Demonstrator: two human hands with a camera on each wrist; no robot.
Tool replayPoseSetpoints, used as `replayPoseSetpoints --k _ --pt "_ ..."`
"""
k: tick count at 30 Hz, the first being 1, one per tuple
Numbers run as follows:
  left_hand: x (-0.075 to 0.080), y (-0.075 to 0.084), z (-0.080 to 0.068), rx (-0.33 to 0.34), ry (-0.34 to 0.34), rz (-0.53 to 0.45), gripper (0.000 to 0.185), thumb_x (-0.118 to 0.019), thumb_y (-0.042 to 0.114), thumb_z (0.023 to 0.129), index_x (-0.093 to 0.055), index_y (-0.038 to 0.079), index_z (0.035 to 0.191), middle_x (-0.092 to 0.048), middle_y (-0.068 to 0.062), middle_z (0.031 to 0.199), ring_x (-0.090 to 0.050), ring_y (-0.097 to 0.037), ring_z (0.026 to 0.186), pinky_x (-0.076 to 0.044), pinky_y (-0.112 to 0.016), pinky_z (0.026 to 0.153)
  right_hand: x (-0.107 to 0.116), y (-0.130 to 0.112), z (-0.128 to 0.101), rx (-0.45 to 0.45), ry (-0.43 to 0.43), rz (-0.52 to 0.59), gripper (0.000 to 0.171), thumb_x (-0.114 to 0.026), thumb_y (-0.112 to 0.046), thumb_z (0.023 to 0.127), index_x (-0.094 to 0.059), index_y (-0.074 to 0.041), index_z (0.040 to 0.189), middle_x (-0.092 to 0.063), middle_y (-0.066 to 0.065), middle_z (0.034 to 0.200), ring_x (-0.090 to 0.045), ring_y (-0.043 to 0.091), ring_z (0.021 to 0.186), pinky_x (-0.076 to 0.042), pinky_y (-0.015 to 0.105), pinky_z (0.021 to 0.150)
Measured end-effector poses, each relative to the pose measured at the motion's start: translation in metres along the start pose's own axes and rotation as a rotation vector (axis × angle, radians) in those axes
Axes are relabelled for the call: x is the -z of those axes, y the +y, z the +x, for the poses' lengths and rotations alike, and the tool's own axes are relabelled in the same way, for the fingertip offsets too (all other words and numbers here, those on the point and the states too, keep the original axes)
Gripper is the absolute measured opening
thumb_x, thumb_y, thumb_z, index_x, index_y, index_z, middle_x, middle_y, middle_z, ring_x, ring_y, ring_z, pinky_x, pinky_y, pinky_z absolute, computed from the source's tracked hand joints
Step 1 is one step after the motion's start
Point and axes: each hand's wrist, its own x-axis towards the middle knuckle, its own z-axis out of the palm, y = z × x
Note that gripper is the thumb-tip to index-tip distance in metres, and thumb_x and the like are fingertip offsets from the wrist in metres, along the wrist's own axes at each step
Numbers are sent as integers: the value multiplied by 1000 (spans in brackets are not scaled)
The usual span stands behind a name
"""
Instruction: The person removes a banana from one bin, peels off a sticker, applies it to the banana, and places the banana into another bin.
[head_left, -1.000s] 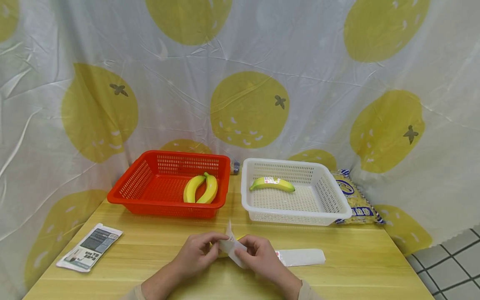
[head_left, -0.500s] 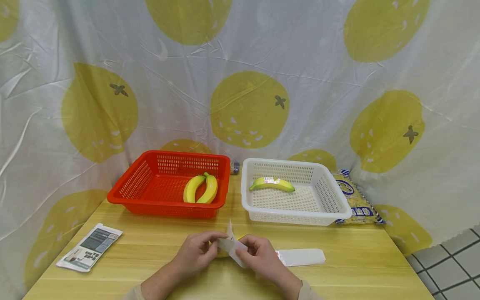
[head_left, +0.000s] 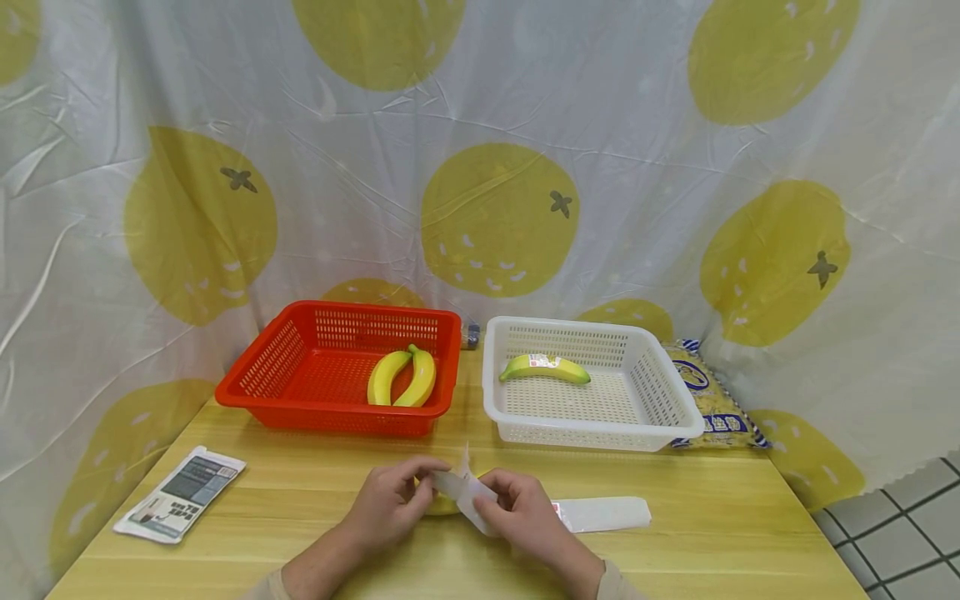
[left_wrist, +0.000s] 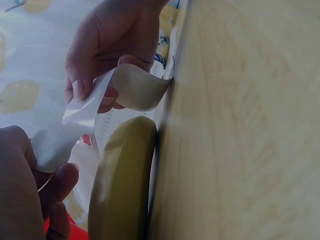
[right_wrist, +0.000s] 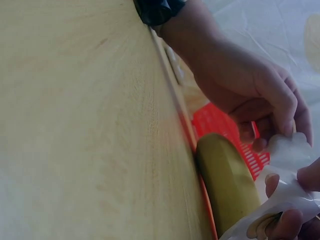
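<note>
Near the front edge of the table (head_left: 300,500), we pinch a thin white plastic bag (head_left: 468,493) between both hands: the left hand (head_left: 390,504) has its fingers curled on one side, the right hand (head_left: 525,517) grips the other. A banana (left_wrist: 125,185) lies on the table just beneath the bag, between our hands. At the back edge stand a red basket (head_left: 300,367) and a white basket (head_left: 660,392).

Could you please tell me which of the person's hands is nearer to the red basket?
Left. The left hand lies just in front of the red basket; the right hand is further right, in front of the white basket.
</note>
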Motion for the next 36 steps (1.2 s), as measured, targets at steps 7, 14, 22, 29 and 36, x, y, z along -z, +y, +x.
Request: replayPoseSetpoints --k 7,14,22,29,36 --pt "0 -1 0 25 26 25 37 -65 -15 85 -73 11 110 -75 1 93 -57 2 67 -50 -16 54 1 0 0 -12 2 -16 16 -69 -20 99 -75 -6 105 -76 11 95 -58 3 65 -51 21 63" --pt "-1 -2 -1 35 63 49 39 -67 -16 84 -72 12 110 -74 2 90 -60 0 69 -51 -19 54 1 0 0 -23 3 -15 16 -69 -22 99 -75 -8 104 -76 8 94 -59 3 66 -51 21 64" --pt "0 -1 -1 57 62 42 37 -66 -16 85 -73 11 109 -75 2 93 -62 -1 72 -53 -21 55 1 -2 0 -14 0 -19 16 -69 -21 99 -75 -7 103 -75 10 93 -58 3 65 -51 21 63" --pt "0 -2 0 39 77 48 39 -66 -16 84 -72 13 110 -75 2 92 -63 -2 71 -53 -21 56 1 -3 0 -15 2 -13 16 -69 -20 100 -75 -7 103 -75 10 93 -58 3 66 -51 21 63" --pt "1 -4 0 28 80 44 39 -65 -15 85 -72 13 110 -76 0 91 -64 -4 71 -54 -20 60 1 -4 0 -17 -2 -7 16 -69 -20 100 -75 -6 103 -75 11 94 -59 3 67 -52 21 65"
